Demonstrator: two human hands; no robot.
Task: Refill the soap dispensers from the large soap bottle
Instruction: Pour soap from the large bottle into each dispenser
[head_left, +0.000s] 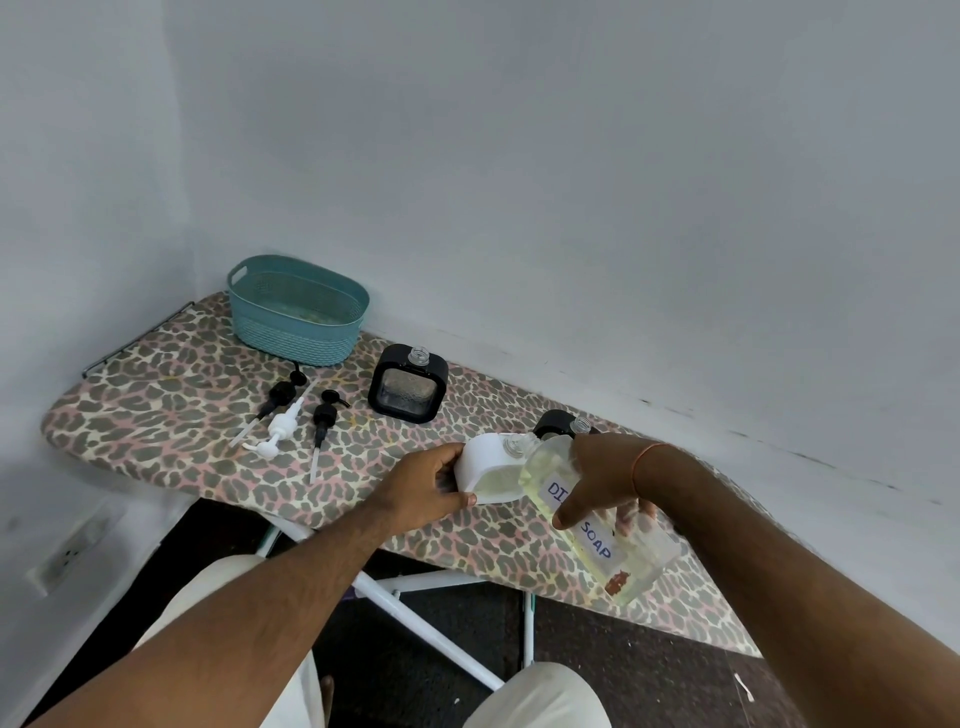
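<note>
My right hand (605, 475) grips the large clear soap bottle (618, 540), labelled "SOAP", tilted with its mouth down at the neck of a white dispenser (491, 470). My left hand (428, 486) holds that white dispenser at its left side on the board; pale yellow liquid shows inside it. A black dispenser (408, 384) stands open-necked further back. A second black dispenser (558, 423) is partly hidden behind the bottle and my right hand. Two black pumps (280, 397) (323, 418) and a white pump (278, 431) lie loose to the left.
All of this sits on a leopard-print ironing board (166, 415) against a white wall. A teal plastic basket (296, 312) stands at the board's far left end. White board legs (415, 618) and dark floor show below, between my knees.
</note>
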